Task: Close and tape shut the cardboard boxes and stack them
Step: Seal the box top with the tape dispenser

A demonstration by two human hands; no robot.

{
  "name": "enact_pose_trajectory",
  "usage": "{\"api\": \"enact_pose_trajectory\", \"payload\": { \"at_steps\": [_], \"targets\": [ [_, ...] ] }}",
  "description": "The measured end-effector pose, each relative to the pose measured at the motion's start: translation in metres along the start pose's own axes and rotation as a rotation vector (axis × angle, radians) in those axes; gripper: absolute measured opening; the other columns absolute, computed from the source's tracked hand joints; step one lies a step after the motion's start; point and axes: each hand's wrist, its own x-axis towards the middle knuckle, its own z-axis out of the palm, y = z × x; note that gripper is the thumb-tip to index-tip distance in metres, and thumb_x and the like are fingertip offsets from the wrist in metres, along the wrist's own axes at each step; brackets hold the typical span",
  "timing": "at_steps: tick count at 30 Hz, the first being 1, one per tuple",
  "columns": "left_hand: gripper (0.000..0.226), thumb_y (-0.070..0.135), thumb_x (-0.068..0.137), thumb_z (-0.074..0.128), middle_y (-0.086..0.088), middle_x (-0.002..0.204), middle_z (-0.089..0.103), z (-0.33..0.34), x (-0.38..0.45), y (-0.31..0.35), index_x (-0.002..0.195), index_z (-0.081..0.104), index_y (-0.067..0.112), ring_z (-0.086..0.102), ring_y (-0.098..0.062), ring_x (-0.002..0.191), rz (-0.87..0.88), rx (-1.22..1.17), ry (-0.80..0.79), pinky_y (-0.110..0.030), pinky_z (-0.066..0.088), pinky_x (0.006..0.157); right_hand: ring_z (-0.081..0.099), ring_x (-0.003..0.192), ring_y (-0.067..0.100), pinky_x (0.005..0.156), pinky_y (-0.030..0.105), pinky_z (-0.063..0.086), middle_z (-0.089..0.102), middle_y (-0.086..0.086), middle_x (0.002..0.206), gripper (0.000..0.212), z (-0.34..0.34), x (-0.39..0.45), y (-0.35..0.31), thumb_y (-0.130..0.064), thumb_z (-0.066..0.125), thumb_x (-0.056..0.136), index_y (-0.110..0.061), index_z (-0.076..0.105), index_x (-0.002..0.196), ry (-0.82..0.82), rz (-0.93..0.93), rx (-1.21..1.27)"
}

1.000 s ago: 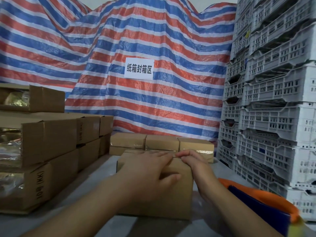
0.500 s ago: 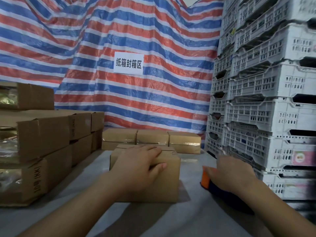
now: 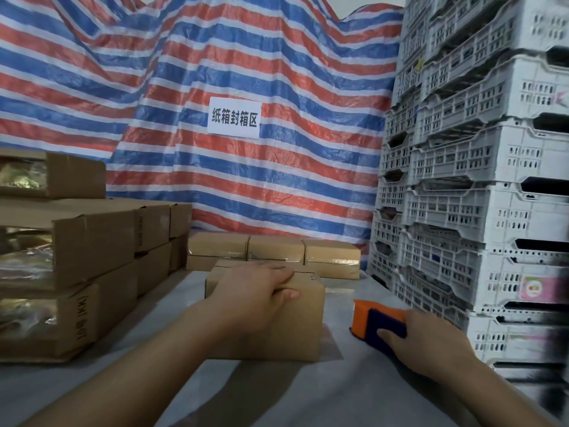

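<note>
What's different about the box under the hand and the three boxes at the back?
The front box sits alone with the left hand on top; the three back boxes sit side by side in a row, untouched. The front box looks taller; the back boxes look flatter. All are brown cardboard on the same table.

Evenly and softly lit, rather dim, with no visible source. Soft shadows on the table [image 3: 354,392] beneath both forearms and beside the box [image 3: 271,328]. Glare on plastic wrap [image 3: 27,266] in the open boxes at left. Slight softness throughout; stronger smear and dark streaks on the crates [image 3: 523,349] at lower right. Wide-angle bowing along the crate stack and left edge.
</note>
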Motion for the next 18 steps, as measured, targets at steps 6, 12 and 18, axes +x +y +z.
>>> {"api": "enact_pose_trajectory", "payload": {
  "at_steps": [6,12,18],
  "targets": [
    [0.050,0.058,0.098,0.034,0.010,0.145,0.048,-0.002,0.001,-0.003,0.143,0.040,0.037,0.046,-0.015,0.128,0.052,0.025,0.013,-0.035,0.037,0.102,0.049,0.052,0.006,0.043,0.024,0.033,0.055,-0.010,0.061,0.070,0.005,0.008,-0.005,-0.085,0.026,0.083,-0.024,0.056,0.067,0.225,0.086,-0.054],
    [0.045,0.063,0.097,0.027,0.012,0.113,0.063,-0.004,0.001,-0.004,0.127,0.052,0.040,0.055,-0.003,0.095,-0.040,-0.253,-0.010,-0.018,0.033,0.071,0.058,0.040,0.021,0.047,0.028,0.037,0.059,0.008,0.042,0.083,-0.059,0.048,-0.025,-0.081,0.046,0.081,-0.005,0.063,0.051,0.271,0.120,0.743],
    [0.042,0.048,0.104,0.021,0.006,0.099,0.062,-0.025,0.005,-0.006,0.104,0.058,0.029,0.055,-0.007,0.091,-0.188,-0.599,-0.023,-0.026,0.038,0.074,0.068,0.051,0.018,0.044,0.027,0.054,0.076,0.013,0.077,0.043,-0.126,0.082,-0.102,-0.054,0.065,0.088,-0.013,0.076,0.086,-0.165,-0.063,1.373]
  ]
}}
